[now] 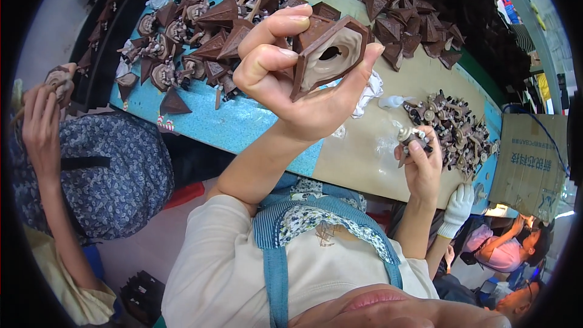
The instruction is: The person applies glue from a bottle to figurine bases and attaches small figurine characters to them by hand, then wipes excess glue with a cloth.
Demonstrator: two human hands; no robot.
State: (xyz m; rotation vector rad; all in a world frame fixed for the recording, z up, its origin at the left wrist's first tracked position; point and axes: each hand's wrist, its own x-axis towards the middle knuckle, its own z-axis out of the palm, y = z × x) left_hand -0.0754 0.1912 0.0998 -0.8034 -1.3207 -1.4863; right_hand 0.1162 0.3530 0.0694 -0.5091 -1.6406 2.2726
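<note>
Work looks partway along. The left hand (300,97) holds up a brown, angular, hollow, plastic-looking shell with a rippled beige inside (314,71), its grip closed around the rim. The right hand's (421,164) grip pinches a small grey-brown figurine (408,135), well apart from the shell, so the two seem unjoined. On the counter (358,161), the far-left cluster of brown pointed pieces among figures (220,15) may be done; brown shells heaped far right (419,33) and loose grey-brown figurines piled right (455,130) suggest plenty left.
</note>
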